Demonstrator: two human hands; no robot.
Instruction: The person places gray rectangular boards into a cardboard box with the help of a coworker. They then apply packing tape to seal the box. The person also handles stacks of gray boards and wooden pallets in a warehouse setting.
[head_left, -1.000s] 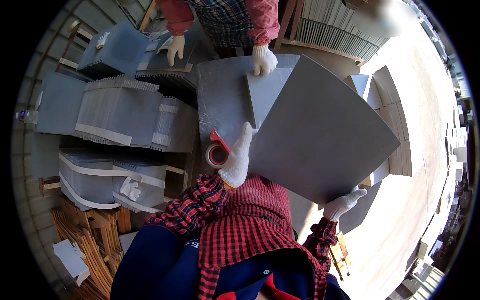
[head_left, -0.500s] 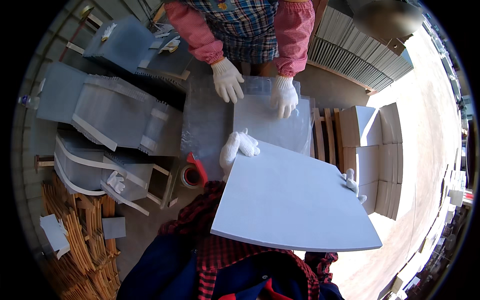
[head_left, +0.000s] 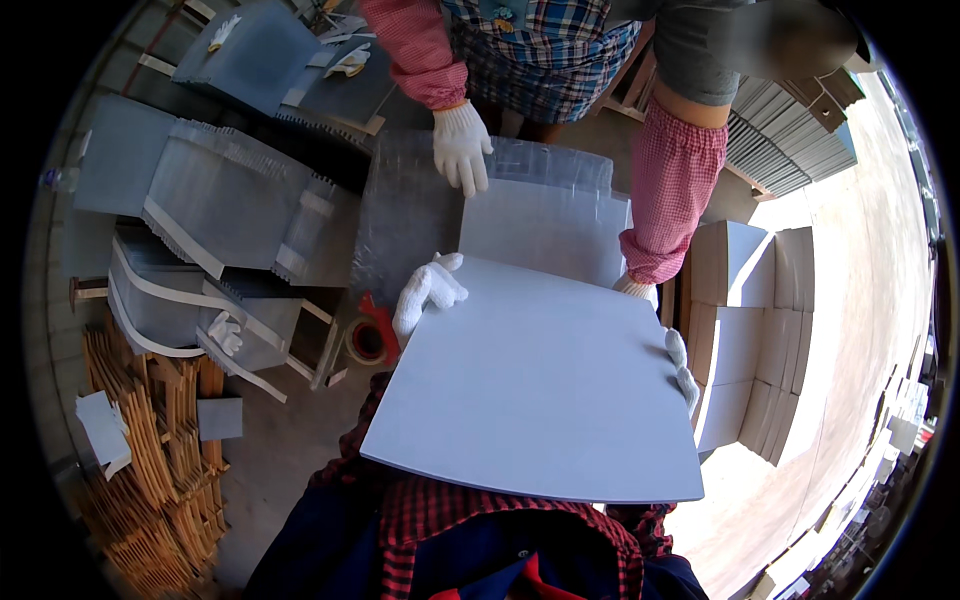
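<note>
Workshop floor (head_left: 265, 470), with stacked grey panels (head_left: 235, 195) at left and pale stacked blocks (head_left: 730, 335) at right; a large pale panel (head_left: 540, 390) lies before the person's torso, between the two gloved hands; left hand (head_left: 430, 291) clamped on its far left corner, right hand (head_left: 682, 370) clamped on its right edge, most of the sheet extending from the grips toward the body; red tape dispenser (head_left: 378, 328) just beside the left hand; co-worker's gloved hand (head_left: 461, 150) near a second panel (head_left: 535, 225) beyond

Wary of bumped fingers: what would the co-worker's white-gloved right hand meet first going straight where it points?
The co-worker's hand would probably meet the flat grey rectangular panel lying just ahead, though depth is unclear.
</note>
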